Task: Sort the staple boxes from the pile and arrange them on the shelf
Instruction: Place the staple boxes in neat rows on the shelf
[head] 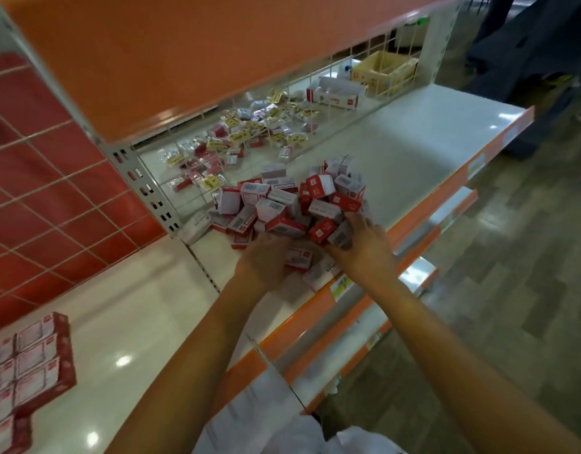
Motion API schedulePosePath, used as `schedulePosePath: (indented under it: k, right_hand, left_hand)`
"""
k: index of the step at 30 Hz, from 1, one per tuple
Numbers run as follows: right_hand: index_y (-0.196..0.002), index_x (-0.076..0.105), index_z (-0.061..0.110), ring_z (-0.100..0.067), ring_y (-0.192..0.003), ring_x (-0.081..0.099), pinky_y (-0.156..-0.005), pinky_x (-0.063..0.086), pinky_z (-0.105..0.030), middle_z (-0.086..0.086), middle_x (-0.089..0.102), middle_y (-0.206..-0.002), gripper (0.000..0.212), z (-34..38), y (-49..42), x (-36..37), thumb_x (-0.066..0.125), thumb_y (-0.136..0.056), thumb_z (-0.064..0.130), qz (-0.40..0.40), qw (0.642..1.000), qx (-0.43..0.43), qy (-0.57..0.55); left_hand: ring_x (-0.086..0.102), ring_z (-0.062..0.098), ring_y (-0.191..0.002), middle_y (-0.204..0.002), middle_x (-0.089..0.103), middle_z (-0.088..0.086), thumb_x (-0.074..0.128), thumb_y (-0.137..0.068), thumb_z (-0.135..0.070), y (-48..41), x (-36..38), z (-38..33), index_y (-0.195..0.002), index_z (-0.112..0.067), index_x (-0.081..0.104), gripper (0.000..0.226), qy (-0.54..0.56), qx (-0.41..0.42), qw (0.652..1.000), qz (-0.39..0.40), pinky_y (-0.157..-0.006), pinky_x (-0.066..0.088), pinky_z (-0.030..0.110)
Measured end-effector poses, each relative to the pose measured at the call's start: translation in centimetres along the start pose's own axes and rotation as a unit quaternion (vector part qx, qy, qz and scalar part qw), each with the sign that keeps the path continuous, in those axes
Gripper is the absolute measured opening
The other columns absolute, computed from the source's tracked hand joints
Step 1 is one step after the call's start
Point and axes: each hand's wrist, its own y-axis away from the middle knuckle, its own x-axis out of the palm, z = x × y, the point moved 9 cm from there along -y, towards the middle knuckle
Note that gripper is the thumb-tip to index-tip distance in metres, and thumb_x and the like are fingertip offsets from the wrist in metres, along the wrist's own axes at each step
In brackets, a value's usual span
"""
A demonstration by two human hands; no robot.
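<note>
1. Head view: I'm in the sorting step; the pile (292, 204) sits mid-shelf (413, 142), at 12 o'clock from my hands.
2. The right hand (364, 253) grips one staple box (340, 236); the left hand (263, 260) curls into the pile's 7 o'clock edge, and I cannot tell what it holds.
3. Next, I judge: lift the box clear and carry it to the stacked boxes (34, 355) at 8 o'clock.

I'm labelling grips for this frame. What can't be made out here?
Head view:
left hand: fingers motion-blurred among the pile; grip unclear.
print on the box the right hand pinches: blurred, unreadable.
stacked boxes, lower left: cut off by the frame edge.
</note>
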Motion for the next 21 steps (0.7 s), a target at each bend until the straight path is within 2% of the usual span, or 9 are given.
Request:
schedulePosePath:
  k: [4,7,11,14,15,17,19,21]
  right_hand:
    - [-0.126,0.048,0.017,-0.028,-0.102,0.058,-0.083,0.05,-0.036,-0.009,0.057,-0.119,0.057,0.0,0.4,-0.5,0.067,-0.08,0.045,-0.016,0.997,-0.006,-0.069]
    - [-0.128,0.047,0.019,-0.024,-0.101,0.059,-0.081,0.053,-0.035,-0.007,0.055,-0.12,0.058,0.2,0.9,-0.8,0.069,-0.08,0.042,-0.029,0.991,0.002,-0.129]
    - [-0.126,0.048,0.017,-0.021,-0.101,0.058,-0.078,0.049,-0.028,-0.003,0.057,-0.115,0.053,1.8,2.0,-0.5,0.072,-0.08,0.031,-0.013,0.982,-0.03,-0.186]
    - [-0.125,0.052,0.018,-0.007,-0.085,0.054,-0.071,0.04,-0.011,0.004,0.055,-0.102,0.043,4.0,3.2,0.1,0.066,-0.085,0.019,0.053,0.966,-0.075,-0.242]
    - [-0.123,0.055,0.017,-0.005,-0.079,0.051,-0.069,0.037,-0.011,0.004,0.055,-0.099,0.038,4.6,3.6,0.4,0.063,-0.086,0.013,0.079,0.962,-0.081,-0.25]
    - [-0.115,0.059,0.018,-0.003,-0.074,0.049,-0.071,0.039,-0.02,0.004,0.055,-0.096,0.032,5.2,4.5,1.2,0.061,-0.085,0.008,0.126,0.951,-0.079,-0.272]
    - [-0.111,0.056,0.022,-0.007,-0.084,0.057,-0.074,0.047,-0.027,-0.001,0.057,-0.103,0.032,5.8,5.6,2.3,0.067,-0.083,0.013,0.182,0.931,-0.074,-0.307]
    - [-0.109,0.052,0.023,-0.012,-0.096,0.06,-0.082,0.052,-0.028,-0.002,0.058,-0.111,0.039,6.2,6.7,3.5,0.074,-0.078,0.019,0.225,0.915,-0.06,-0.328]
  left_hand:
    - [0.059,0.034,-0.105,-0.116,0.057,0.019,0.071,-0.081,-0.041,2.6,-1.2,0.7,-0.125,-0.008,0.054,0.058,0.071,-0.04,0.995,-0.062,-0.083,0.05,0.037]
    - [0.062,0.035,-0.095,-0.106,0.062,0.017,0.071,-0.082,-0.037,4.3,-1.7,1.2,-0.123,-0.013,0.056,0.05,0.105,-0.068,0.989,-0.082,-0.077,0.048,0.037]
    - [0.062,0.032,-0.099,-0.107,0.066,0.01,0.067,-0.084,-0.027,6.3,-2.6,1.5,-0.115,-0.018,0.061,0.033,0.15,-0.107,0.975,-0.12,-0.077,0.044,0.035]
    - [0.057,0.028,-0.108,-0.119,0.061,0.007,0.066,-0.087,-0.029,7.7,-2.7,1.6,-0.122,-0.019,0.057,0.038,0.13,-0.142,0.974,-0.116,-0.084,0.042,0.035]
    - [0.056,0.027,-0.109,-0.119,0.06,0.006,0.065,-0.088,-0.032,8.1,-2.6,1.8,-0.124,-0.019,0.055,0.04,0.122,-0.152,0.974,-0.114,-0.083,0.041,0.034]
    - [0.056,0.027,-0.107,-0.116,0.06,0.005,0.063,-0.088,-0.037,9.3,-2.6,2.0,-0.122,-0.019,0.055,0.039,0.121,-0.167,0.972,-0.114,-0.079,0.039,0.034]
    - [0.057,0.028,-0.102,-0.11,0.061,0.006,0.064,-0.088,-0.038,10.8,-2.4,2.3,-0.118,-0.019,0.056,0.036,0.125,-0.182,0.968,-0.119,-0.073,0.037,0.033]
    - [0.058,0.029,-0.101,-0.11,0.061,0.008,0.066,-0.086,-0.035,12.5,-2.3,2.7,-0.117,-0.018,0.057,0.037,0.131,-0.195,0.963,-0.131,-0.072,0.038,0.033]
